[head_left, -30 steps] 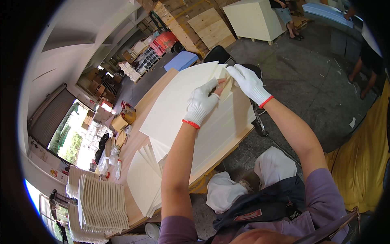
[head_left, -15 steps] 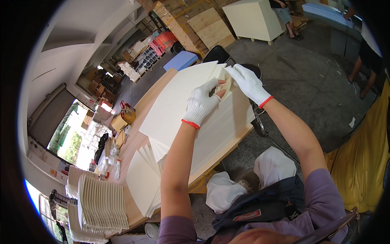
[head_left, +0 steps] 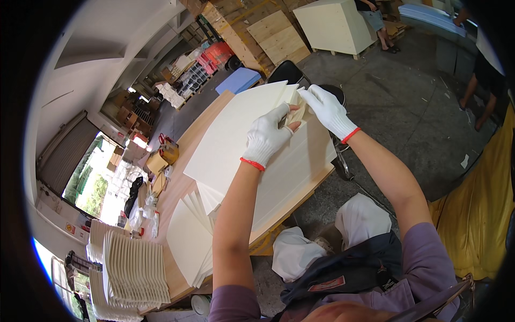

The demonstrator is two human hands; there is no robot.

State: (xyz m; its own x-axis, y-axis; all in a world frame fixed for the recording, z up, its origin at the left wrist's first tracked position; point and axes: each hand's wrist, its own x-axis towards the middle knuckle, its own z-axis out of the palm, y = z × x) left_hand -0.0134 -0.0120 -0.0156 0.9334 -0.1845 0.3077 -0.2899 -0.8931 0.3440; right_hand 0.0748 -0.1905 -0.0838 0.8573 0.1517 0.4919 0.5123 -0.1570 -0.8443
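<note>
Large cream sheets [head_left: 230, 131], which look like thin foam, lie stacked and slightly fanned on a wooden table [head_left: 185, 172]. My left hand [head_left: 268, 135] is in a white knit glove with bare thumb and finger tips. It rests over the sheets and grips their edges near the far right corner, where several layers curl apart. My right hand [head_left: 326, 110], gloved in white with a red cuff, closes on the same corner from the right. Its fingertips are partly hidden by the sheets. Smaller cream sheets [head_left: 185, 241] lie fanned beside my left forearm.
Tall stacks of curved cream sheets [head_left: 134, 268] stand at the table's near left end. Plastic bags [head_left: 140, 212] and a yellow container [head_left: 170, 152] sit along its left edge. Beyond the table stands a black chair [head_left: 289, 72]. Yellow fabric [head_left: 475, 209] hangs at right. Two people are farther off.
My left hand shifts very slightly at the sheet edges, and the curled layers between my hands move a little. My right hand stays nearly in place.
</note>
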